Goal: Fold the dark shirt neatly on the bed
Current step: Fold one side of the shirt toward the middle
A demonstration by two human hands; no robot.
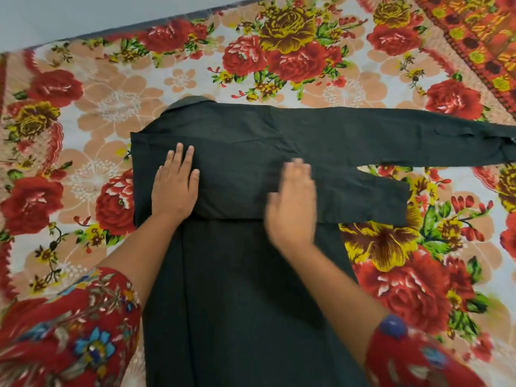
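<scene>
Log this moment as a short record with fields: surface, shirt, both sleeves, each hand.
surface: floral bedsheet
shirt: dark shirt spread flat, collar at the far end
folded sleeve: laid across the chest, end pointing right
other sleeve: stretched out to the right, not yet folded
left hand: flat on the shirt, fingers straight
right hand: open over the folded sleeve, blurred; contact unclear

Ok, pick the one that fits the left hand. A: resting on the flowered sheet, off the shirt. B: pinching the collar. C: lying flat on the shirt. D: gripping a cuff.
C: the left hand lies with straight fingers flat on the dark shirt, below the collar, holding nothing.
</scene>
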